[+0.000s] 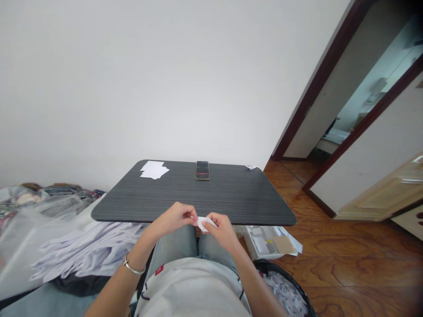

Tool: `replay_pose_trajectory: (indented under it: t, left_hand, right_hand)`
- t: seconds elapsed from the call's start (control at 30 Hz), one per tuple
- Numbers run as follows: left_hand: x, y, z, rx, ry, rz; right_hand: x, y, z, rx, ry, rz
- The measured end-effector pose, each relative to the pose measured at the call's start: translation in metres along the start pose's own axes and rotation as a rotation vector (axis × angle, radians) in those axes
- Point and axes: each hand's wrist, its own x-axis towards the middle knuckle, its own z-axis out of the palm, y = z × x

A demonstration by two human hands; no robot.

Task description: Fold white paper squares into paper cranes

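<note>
A small piece of white paper [202,221] is held between my two hands, just off the near edge of the dark table [198,198]. My left hand [178,216] pinches the paper's left end between thumb and fingertips. The fingers of my right hand [222,227] are closed on its right side, the thumb lying over the top. Whether the paper is folded I cannot tell. On the table's far left lie several white paper sheets [153,169], overlapping one another.
A phone [202,170] lies at the table's back edge, with paper scraps [250,167] in the far right corner. Below on the right stand a white box [256,246] of papers and a black bin [286,293] full of paper scraps. White cloth [89,251] is heaped at left.
</note>
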Motion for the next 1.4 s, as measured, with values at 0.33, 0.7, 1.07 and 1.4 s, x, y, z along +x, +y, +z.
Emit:
replay_pose_trajectory:
  t: [0.33, 0.7, 1.07, 1.4]
  left_hand:
    - [0.002, 0.000, 0.007, 0.152, 0.023, 0.126]
    - [0.002, 0.000, 0.013, 0.182, 0.105, 0.004]
    - [0.003, -0.006, 0.014, 0.121, 0.016, 0.074]
    - [0.003, -0.010, 0.025, -0.037, 0.096, -0.039]
  right_hand:
    - [0.002, 0.004, 0.003, -0.060, 0.089, -0.019]
    - [0.008, 0.010, -0.001, 0.168, 0.109, 0.118]
    - [0.010, 0.011, -0.003, 0.135, 0.127, 0.098]
    - [0.010, 0.015, -0.004, 0.162, 0.089, 0.128]
